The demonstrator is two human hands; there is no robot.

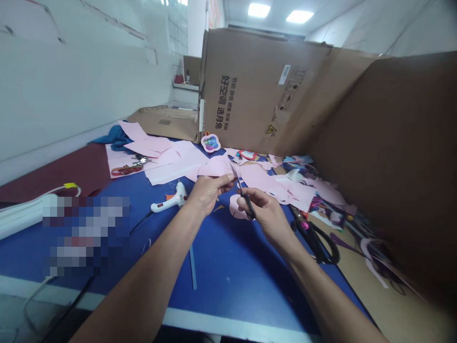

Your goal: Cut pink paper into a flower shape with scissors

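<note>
Near the middle of the head view, my left hand (211, 191) pinches a piece of pink paper (214, 166) between thumb and fingers, above the blue table. My right hand (262, 206) is closed round the dark handles of a small pair of scissors (246, 196). The blades point up and away, at the right edge of the held paper. Below and behind the scissors lies a pink scalloped paper cutout (237, 207), partly covered by my right hand. A white glue gun (172, 197) rests on the table left of my left wrist.
Pink sheets (178, 159) and scraps spread across the back of the blue table (228, 281). Large black-handled shears (317, 240) lie at right. Keys (142, 161) and a flower-shaped decorated piece (211, 142) sit behind. A tall cardboard wall (260, 90) encloses the back and right. A cable runs at left.
</note>
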